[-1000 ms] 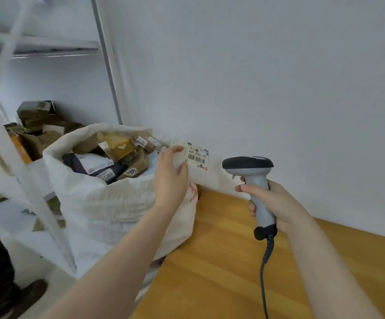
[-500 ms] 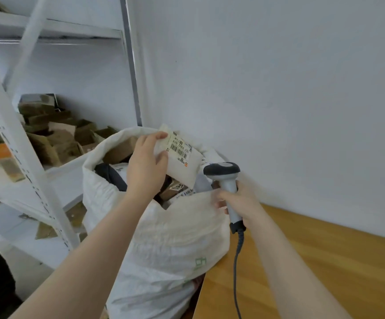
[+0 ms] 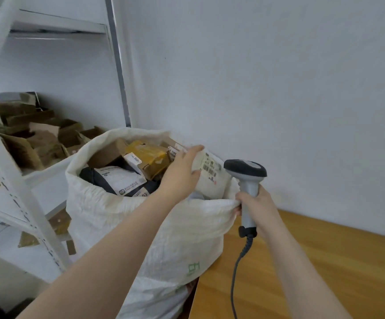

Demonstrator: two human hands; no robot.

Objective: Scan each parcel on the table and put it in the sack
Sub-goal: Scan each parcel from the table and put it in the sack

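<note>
Head view: a white soft-pack parcel [image 3: 212,178] sits in the mouth of the sack [image 3: 154,226], at its right side close to the wall [image 3: 279,88]. Its printed barcode label faces up and toward the camera, and its long axis runs from the upper left down to the lower right, with the lower end dipping below the sack's rim. The left hand [image 3: 182,173] lies over the parcel's left edge, fingers [image 3: 193,150] spread along the top and thumb pressed against the face, gripping it.

The sack is white woven plastic, crinkled, with a green mark low on its side, and it is nearly full. Inside lie a brown cardboard box [image 3: 106,153], a box wrapped in yellow tape [image 3: 150,157] and a dark grey poly mailer [image 3: 118,180] bearing a white label, all piled near the brim.

The right hand [image 3: 258,208] is wrapped tight around the grey handle of a barcode scanner [image 3: 246,180], and the same fingers pinch the sack's rim against it. The scanner's dark head points left toward the parcel; its coiled cable hangs down over the wooden worktop [image 3: 325,272], which is smooth and honey-coloured.

To the left stands a white metal shelf [image 3: 26,187] holding a heap of flattened cardboard [image 3: 37,137].
</note>
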